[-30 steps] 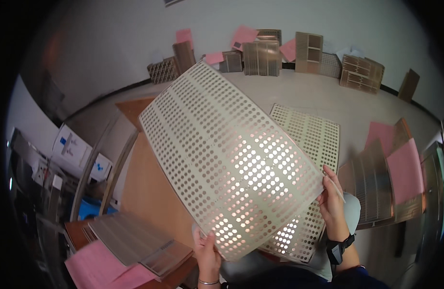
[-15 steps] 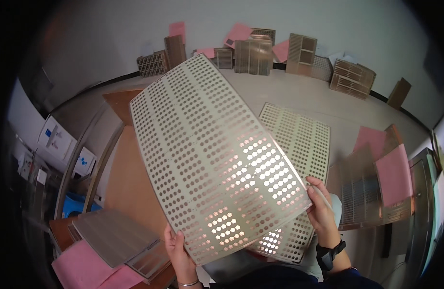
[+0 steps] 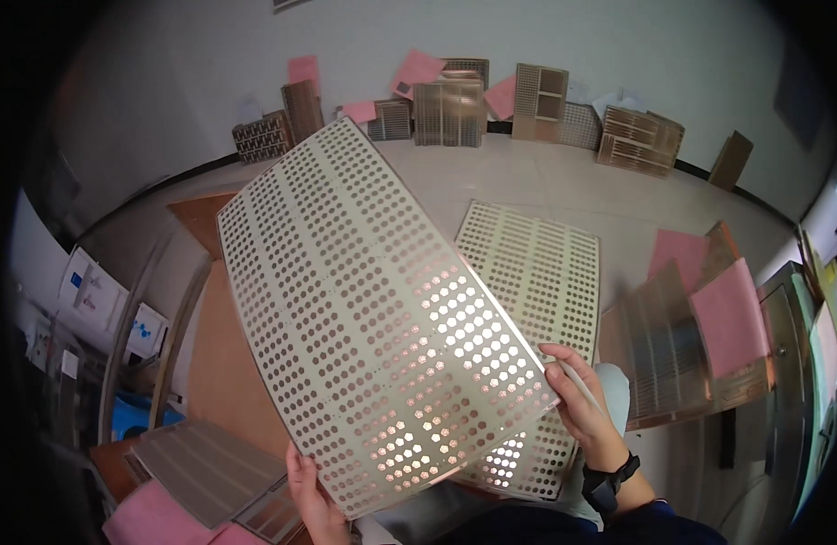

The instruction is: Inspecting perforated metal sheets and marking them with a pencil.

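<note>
A large, thin, pale circuit board panel, dotted with rows of small metallic pads, is held up at a tilt in front of me. Its lower left edge is gripped by my left hand, thumb on the face. My right hand closes on its lower right edge. A slim whitish stick, perhaps a pen, also rests between the right fingers. Behind the raised panel stands a second, similar panel, partly hidden, close to my legs. Light glints off the pads on the lower parts of both.
Left of me is a brown board surface, with stacked panels and pink sheets near its lower end. More panels with pink sheets stand at the right, beside a dark cabinet. Several panel stacks lean against the far wall.
The whole view has shifted, so the surroundings sit further left. The raised panel and both hands appear slightly left and lower, with the grip unchanged. The glints have moved a little across the pads.
</note>
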`<move>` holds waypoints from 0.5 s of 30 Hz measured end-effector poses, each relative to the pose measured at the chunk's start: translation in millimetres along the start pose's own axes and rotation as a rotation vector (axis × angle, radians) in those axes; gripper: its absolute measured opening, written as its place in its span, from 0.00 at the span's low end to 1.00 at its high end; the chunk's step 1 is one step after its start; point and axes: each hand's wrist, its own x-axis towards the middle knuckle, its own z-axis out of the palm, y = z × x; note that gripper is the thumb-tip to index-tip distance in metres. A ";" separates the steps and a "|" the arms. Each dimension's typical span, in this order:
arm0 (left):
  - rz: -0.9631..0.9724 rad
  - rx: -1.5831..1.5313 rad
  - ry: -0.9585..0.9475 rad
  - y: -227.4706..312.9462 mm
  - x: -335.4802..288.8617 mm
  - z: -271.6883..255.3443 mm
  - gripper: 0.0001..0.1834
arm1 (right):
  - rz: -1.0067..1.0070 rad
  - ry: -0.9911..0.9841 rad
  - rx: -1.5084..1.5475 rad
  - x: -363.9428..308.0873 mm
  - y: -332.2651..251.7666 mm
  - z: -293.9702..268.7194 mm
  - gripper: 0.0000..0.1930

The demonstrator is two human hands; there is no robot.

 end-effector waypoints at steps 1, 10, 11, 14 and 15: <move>-0.034 -0.148 -0.023 7.6 -0.3 0.2 0.20 | 0.005 -0.009 0.007 1.7 -2.8 3.6 0.17; -0.158 -0.272 -0.460 -14.3 -33.2 -35.3 0.42 | 0.335 -0.499 0.030 8.9 7.9 42.2 0.20; -0.177 -0.319 -0.456 -12.3 -41.8 -15.6 0.39 | 0.340 -0.541 0.035 8.0 16.9 49.3 0.20; -0.156 -0.278 -0.246 -18.9 -48.3 30.8 0.35 | 0.418 -0.555 -0.047 -0.8 35.9 54.7 0.19; -0.116 -0.184 -0.014 -19.6 -45.8 36.7 0.33 | 0.443 -0.564 -0.012 -0.4 41.7 62.2 0.19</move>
